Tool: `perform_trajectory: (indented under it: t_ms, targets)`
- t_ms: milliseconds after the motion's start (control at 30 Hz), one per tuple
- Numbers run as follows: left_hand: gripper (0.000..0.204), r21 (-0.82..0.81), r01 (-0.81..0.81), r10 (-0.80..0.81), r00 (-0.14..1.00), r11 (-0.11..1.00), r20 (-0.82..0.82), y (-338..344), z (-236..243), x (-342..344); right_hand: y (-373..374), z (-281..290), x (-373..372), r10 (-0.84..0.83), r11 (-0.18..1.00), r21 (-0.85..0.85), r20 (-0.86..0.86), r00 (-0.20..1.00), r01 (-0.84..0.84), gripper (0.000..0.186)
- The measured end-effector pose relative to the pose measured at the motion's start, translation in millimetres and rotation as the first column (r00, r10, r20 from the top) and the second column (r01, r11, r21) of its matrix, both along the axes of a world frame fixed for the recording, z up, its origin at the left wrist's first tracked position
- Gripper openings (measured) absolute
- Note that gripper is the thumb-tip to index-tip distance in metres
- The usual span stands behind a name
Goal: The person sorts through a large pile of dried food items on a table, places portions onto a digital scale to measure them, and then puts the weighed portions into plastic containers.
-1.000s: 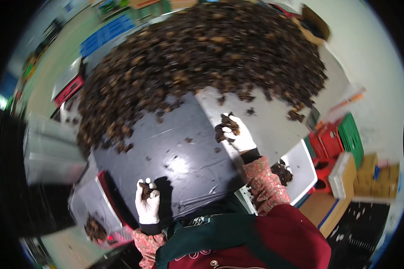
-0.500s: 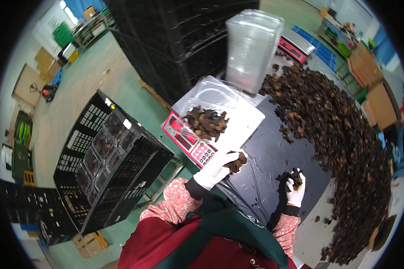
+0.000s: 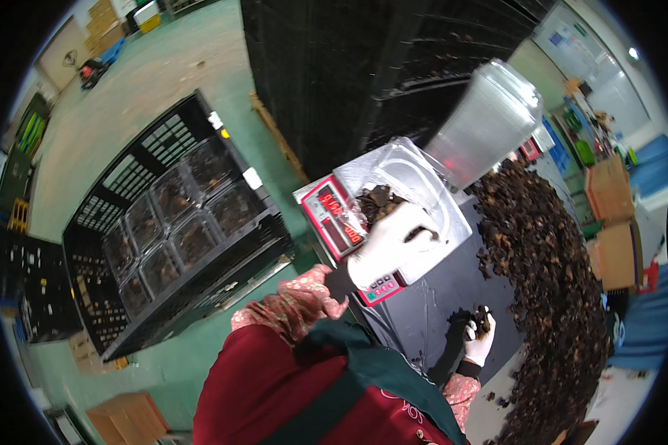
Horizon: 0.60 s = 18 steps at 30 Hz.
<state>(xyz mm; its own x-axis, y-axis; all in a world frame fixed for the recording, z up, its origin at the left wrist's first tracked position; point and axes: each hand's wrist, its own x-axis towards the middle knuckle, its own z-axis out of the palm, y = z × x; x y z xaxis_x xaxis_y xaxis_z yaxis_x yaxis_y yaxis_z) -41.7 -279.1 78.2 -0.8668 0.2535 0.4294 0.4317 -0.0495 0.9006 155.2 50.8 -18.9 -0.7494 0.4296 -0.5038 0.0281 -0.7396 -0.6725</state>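
Left hand (image 3: 390, 245): white-gloved, fingers curled over dark dried pieces (image 3: 376, 202) in clear tray (image 3: 416, 174) on scale (image 3: 341, 222); best released gently, low, centred in tray; right hand (image 3: 479, 343): fingers closed on few pieces above dark table (image 3: 430, 304), beside heap (image 3: 549, 297).

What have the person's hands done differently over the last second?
The left hand has swung from the dark table over to the clear tray on the scale, where it now rests above the dark dried pieces in the tray. The right hand has drawn back from the big heap toward the body. It still holds a few dark pieces. The heap and the stack of clear containers look unchanged.
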Motion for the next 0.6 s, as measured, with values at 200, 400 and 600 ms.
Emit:
perform_trajectory:
  t_ms: [200,400,600]
  targets:
    - [0.042,-0.668,-0.081,-0.278,0.867,0.740,-0.413,-15.4,-16.5,-53.2,8.4,6.1,13.1,-0.076,0.996,0.042,-0.067,0.995,0.079,0.023]
    - [0.079,-0.814,-0.147,-0.336,0.859,0.561,-0.387,-7.3,-18.0,-52.8,18.6,39.8,30.6,-0.056,0.858,0.514,0.064,0.996,0.016,0.024]
    - [0.082,-0.821,-0.021,-0.413,0.857,0.571,-0.309,6.2,-16.8,-51.3,43.9,-2.7,37.8,-0.346,0.053,0.947,0.315,0.884,-0.316,0.037]
